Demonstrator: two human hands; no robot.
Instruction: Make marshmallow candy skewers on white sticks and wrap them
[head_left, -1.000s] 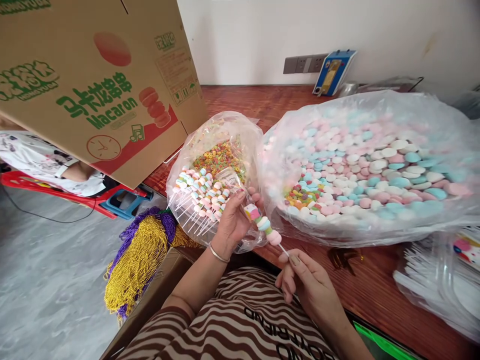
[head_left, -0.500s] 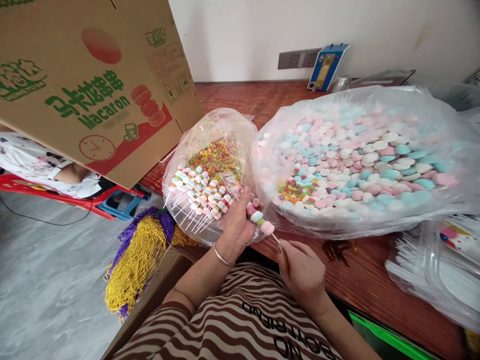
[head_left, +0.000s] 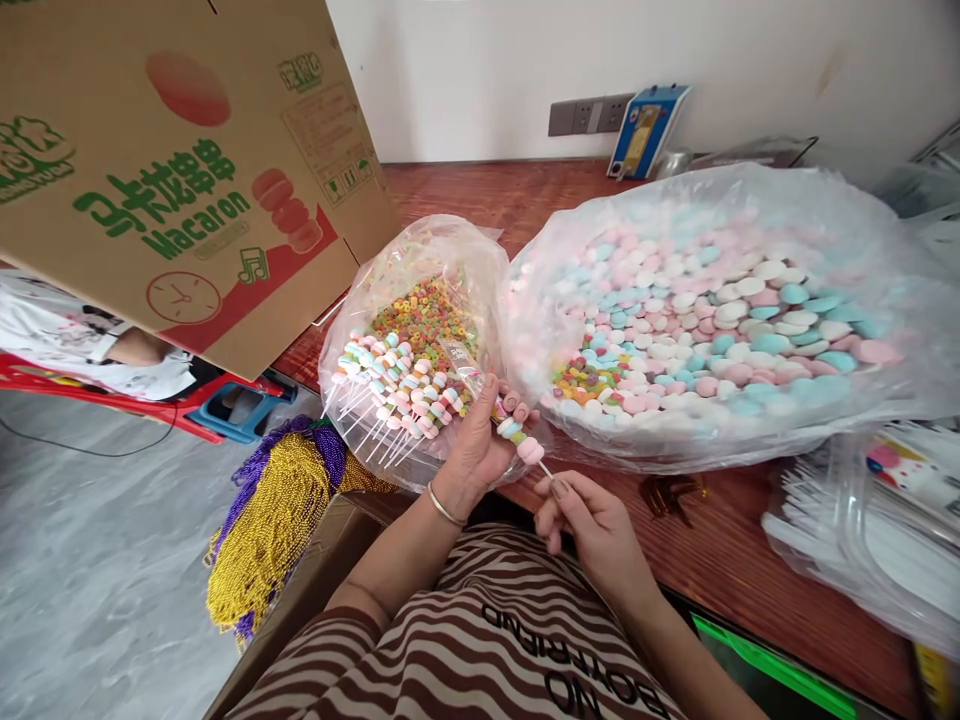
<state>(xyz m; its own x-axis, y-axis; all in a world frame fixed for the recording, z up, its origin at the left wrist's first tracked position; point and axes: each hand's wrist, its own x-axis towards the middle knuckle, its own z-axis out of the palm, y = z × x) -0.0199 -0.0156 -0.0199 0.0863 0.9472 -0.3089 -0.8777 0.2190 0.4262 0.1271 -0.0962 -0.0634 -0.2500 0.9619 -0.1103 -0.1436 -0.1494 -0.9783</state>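
Bare hands, bare forearms. Thin silver bangle (head_left: 442, 505) on left wrist. Garment (head_left: 465, 650) below hands: brown-and-cream wavy stripes, dark block lettering across front. No rings discernible.

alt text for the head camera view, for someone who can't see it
A person's left hand and right hand hold a candy skewer at the edge of a wooden table, the right pinching its stick. Behind lie a bag of finished skewers and a bag of pastel candies.
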